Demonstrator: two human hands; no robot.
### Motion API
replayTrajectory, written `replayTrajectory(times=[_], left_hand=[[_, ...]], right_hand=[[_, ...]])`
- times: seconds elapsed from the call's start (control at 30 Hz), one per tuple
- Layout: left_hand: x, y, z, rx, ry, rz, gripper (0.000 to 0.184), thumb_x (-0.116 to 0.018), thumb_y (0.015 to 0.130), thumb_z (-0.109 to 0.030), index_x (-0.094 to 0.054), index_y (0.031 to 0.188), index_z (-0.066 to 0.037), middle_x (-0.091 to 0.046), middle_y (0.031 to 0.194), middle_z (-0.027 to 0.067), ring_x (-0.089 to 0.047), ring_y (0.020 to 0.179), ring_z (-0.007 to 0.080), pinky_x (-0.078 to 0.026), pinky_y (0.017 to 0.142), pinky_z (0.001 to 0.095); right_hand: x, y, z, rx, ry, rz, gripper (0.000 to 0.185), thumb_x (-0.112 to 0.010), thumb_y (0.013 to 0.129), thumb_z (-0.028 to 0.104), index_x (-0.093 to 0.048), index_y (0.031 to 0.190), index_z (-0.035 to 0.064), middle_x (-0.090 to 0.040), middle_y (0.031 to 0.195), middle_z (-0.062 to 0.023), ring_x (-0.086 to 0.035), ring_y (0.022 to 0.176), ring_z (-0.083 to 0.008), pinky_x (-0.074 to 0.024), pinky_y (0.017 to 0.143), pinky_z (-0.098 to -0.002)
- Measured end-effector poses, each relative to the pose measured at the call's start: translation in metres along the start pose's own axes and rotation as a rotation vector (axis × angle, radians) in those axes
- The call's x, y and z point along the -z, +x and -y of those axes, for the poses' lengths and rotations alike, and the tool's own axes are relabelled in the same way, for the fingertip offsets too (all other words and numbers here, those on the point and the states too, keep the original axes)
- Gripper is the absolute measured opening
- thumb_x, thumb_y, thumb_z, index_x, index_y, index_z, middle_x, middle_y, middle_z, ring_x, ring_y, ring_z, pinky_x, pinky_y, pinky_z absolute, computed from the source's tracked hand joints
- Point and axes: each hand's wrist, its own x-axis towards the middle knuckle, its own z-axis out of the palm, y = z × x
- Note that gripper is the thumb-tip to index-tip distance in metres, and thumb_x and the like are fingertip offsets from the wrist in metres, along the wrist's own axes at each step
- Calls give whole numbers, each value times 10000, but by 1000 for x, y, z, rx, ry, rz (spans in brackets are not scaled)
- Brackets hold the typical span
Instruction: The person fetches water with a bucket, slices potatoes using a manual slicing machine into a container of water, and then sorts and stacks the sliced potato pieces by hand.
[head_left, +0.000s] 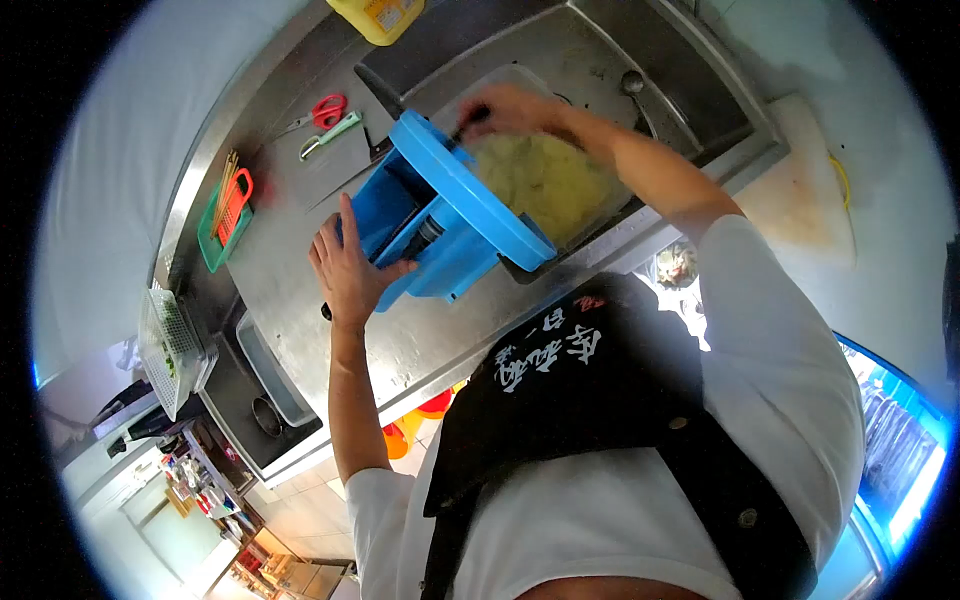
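Note:
A blue plastic device point(468, 205) with a round, wheel-like side stands tilted across the steel counter, beside the sink. My left hand point(350, 268) holds its near-left end, thumb over the edge and fingers spread along the side. On the far side of the wheel, my right hand point(508, 108), slightly blurred, is closed around a black handle point(478, 116). Below my right forearm, a clear container point(545, 185) with pale yellow-green pieces sits in the sink. Part of its rim is hidden by the blue wheel.
Red scissors point(329, 111), a green-handled peeler point(331, 134) and a knife point(345, 180) lie on the steel counter point(275, 225). Green and red baskets point(228, 218) stand at left. A ladle point(634, 88) rests in the sink point(560, 50); a yellow jug point(380, 14) is beyond.

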Motion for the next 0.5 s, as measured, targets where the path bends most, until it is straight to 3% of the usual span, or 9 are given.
replayTrajectory(times=[0.07,0.23,0.37,0.47,0.5], left_hand=[[1,-1,0,16,1,-6,1241,-832,375,-479,-260,1400,-78,-472,1164,181,-452,1080,333,-326,944,448],[-2,-2,5,1,-32,-35,1247,-836,373,-479,-254,1403,-85,-476,1164,181,-457,1072,335,-325,943,460],[-5,-1,7,-18,-42,-21,1248,-835,371,-482,-255,1404,-89,-475,1164,184,-455,1076,336,-323,942,460],[-3,-1,6,-15,-20,-2,1247,-835,371,-485,-257,1403,-90,-474,1164,188,-453,1081,340,-323,940,458],[-3,0,5,-19,-15,-11,1251,-834,368,-487,-257,1403,-87,-473,1163,189,-453,1081,341,-324,939,457]], right_hand=[[-23,-36,-11,-87,95,148,173,-636,806,182,-645,927,59,-640,835,-121,-605,748,-217,-468,702,-342],[10,-124,81,-192,-18,330,230,-646,790,207,-629,964,57,-651,878,-104,-621,784,-220,-473,699,-349],[53,-107,131,-103,-7,124,210,-648,791,191,-621,956,64,-644,870,-86,-615,792,-206,-471,696,-343],[60,-51,122,115,-105,-120,189,-661,792,181,-614,934,65,-640,861,-70,-608,790,-189,-472,699,-321],[57,-32,112,91,-63,-152,188,-662,793,181,-611,933,66,-637,852,-70,-601,779,-183,-469,699,-318]])
